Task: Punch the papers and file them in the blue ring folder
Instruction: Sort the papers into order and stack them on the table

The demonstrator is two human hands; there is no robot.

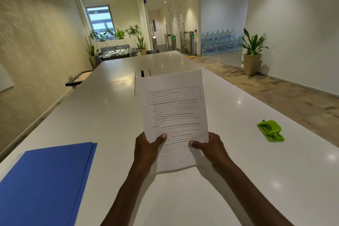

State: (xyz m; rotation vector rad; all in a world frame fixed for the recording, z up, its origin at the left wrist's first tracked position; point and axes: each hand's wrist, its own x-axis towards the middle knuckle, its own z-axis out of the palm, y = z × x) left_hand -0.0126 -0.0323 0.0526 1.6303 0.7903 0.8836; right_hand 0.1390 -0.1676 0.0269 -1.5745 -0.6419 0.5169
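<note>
Head view: a white table is spread under the grip; the blue ring folder lies closed, left of it. The papers are held upright, pinched at their lower edge by the left hand and right hand. Edges should be squared before the green punch, right of the grip, is reached.

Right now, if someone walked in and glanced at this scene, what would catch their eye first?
First the printed papers, held upright in the middle above the white table, the left hand and right hand gripping their lower corners. Next the blue folder, lying closed at the near left, and the bright green hole punch sitting alone on the right.
</note>
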